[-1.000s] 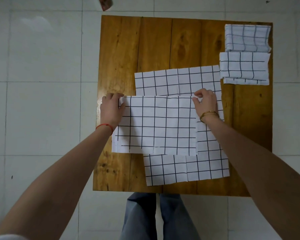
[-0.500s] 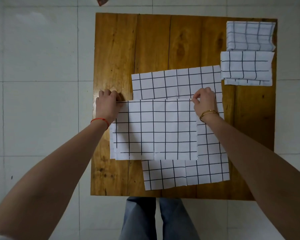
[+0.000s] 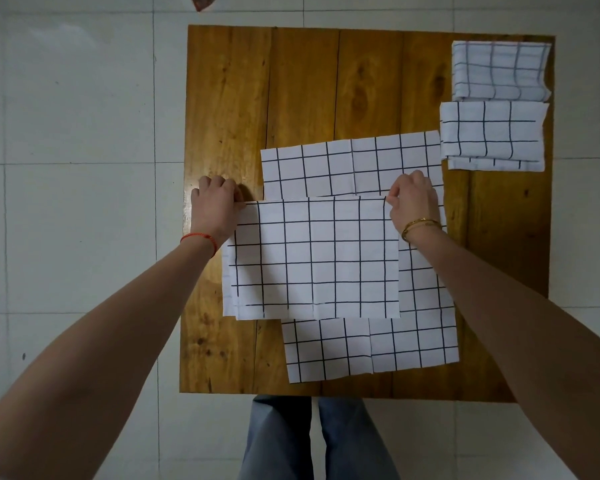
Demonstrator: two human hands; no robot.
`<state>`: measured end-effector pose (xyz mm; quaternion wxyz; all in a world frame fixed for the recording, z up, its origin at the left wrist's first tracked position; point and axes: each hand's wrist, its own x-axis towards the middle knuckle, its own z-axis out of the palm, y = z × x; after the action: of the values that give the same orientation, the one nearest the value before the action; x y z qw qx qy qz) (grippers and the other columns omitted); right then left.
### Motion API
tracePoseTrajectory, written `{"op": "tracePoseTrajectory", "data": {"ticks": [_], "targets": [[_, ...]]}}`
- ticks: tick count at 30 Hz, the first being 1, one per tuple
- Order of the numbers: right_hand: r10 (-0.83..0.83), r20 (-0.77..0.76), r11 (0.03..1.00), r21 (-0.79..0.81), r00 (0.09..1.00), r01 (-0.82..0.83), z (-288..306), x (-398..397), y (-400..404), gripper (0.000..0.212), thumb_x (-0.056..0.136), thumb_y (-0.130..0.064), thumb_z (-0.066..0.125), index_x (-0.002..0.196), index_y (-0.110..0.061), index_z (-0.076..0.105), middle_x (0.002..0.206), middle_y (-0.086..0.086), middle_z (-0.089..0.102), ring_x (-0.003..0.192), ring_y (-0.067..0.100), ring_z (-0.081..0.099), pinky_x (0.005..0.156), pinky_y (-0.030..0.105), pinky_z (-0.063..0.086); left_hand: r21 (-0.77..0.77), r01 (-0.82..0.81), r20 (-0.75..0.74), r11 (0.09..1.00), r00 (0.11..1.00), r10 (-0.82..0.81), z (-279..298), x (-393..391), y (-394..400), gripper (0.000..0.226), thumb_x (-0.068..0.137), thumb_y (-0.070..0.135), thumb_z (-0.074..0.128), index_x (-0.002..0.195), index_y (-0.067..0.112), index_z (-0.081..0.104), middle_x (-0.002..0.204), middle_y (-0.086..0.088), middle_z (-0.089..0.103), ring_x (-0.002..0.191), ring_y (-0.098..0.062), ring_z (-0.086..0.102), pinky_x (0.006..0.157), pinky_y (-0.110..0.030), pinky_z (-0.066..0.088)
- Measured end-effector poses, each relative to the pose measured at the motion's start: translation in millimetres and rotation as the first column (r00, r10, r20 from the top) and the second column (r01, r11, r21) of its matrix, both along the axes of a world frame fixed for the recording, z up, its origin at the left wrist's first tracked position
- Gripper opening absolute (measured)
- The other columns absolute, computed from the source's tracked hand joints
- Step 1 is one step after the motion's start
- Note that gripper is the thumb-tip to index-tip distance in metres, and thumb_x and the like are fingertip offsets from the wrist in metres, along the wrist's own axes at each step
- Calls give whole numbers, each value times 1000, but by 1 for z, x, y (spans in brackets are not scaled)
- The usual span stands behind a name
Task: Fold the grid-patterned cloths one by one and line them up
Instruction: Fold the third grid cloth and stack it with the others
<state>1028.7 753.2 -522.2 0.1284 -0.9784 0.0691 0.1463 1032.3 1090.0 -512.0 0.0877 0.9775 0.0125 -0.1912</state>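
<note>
A white cloth with a black grid, folded in half (image 3: 312, 261), lies over the middle of the wooden table (image 3: 302, 84). My left hand (image 3: 217, 206) pinches its far left corner and my right hand (image 3: 414, 202) pinches its far right corner. Beneath it a larger flat grid cloth (image 3: 354, 164) is spread out, showing beyond it at the far side, the right and the near side. Two folded grid cloths sit one behind the other at the table's far right: the farther one (image 3: 499, 71) and the nearer one (image 3: 492, 135).
The table stands on a pale tiled floor (image 3: 77, 133). My legs in blue jeans (image 3: 312, 441) are at the near edge. A small reddish object (image 3: 203, 1) lies on the floor beyond the far left corner. Bare wood shows on the table's far left half.
Both hands have kept their hold on the folded cloth's far corners and its far edge now lies flatter and straighter. The camera view has shifted a little.
</note>
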Motion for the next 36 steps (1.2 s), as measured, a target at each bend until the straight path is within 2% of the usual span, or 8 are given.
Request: {"op": "tracePoseTrajectory", "data": {"ticks": [5,12,18,21,24,28,30,36], "targets": [[-37,36,999,28,999,36,2,0,3,12,91,-13,57,102,-10,56,107,12,53,102,27,48,87,35,44,-99,-52,16,994,998,54,-2,-1,-4,13,95,20,52,102,9,53,102,-16,64,103,-36,47,88,-46,35],[104,222,984,116,970,-132,9,-21,20,22,86,-16,61,106,-10,54,103,10,53,96,26,49,85,36,44,-202,-162,-40,966,987,157,0,-15,10,31,89,30,61,116,16,54,115,-5,65,110,-31,51,96,-45,32],[49,129,995,84,990,-60,7,-24,30,37,87,-17,62,122,-12,53,118,11,51,108,29,45,94,37,41,-186,-141,-36,972,990,137,0,-22,17,21,89,27,63,104,13,64,102,-9,66,101,-33,57,87,-44,40],[89,136,990,101,987,-103,11,-20,31,33,86,-13,62,118,-10,55,115,12,51,107,30,46,94,36,41,-324,-261,-68,909,965,252,3,-22,15,28,88,28,64,108,9,65,93,-9,67,88,-28,60,76,-36,48],[104,135,964,231,985,-134,14,-15,40,22,87,-10,61,109,-10,58,108,10,55,103,27,50,89,39,46,-446,-369,-101,815,926,364,13,-23,6,30,87,29,64,110,10,63,74,-1,59,69,-16,52,59,-26,41],[148,49,911,381,988,-156,18,-15,61,21,93,-9,51,111,-12,62,102,6,58,99,21,53,85,33,47,-546,-430,-124,720,891,438,19,-27,-2,29,85,31,65,92,4,58,64,1,43,60,-15,40,58,-28,36],[165,17,896,416,986,-157,17,-20,71,27,95,-8,47,116,-12,62,104,7,58,99,23,54,87,32,46,-571,-450,-148,687,879,453,20,-32,-3,35,84,33,68,90,2,54,66,0,44,60,-15,39,57,-30,36],[229,-175,927,340,958,-160,7,-33,85,45,96,-16,44,141,-20,41,117,8,51,114,26,44,102,38,38,-533,-529,-287,660,847,447,15,-56,0,51,80,23,76,121,13,48,105,0,61,91,-18,60,74,-25,50]]}}
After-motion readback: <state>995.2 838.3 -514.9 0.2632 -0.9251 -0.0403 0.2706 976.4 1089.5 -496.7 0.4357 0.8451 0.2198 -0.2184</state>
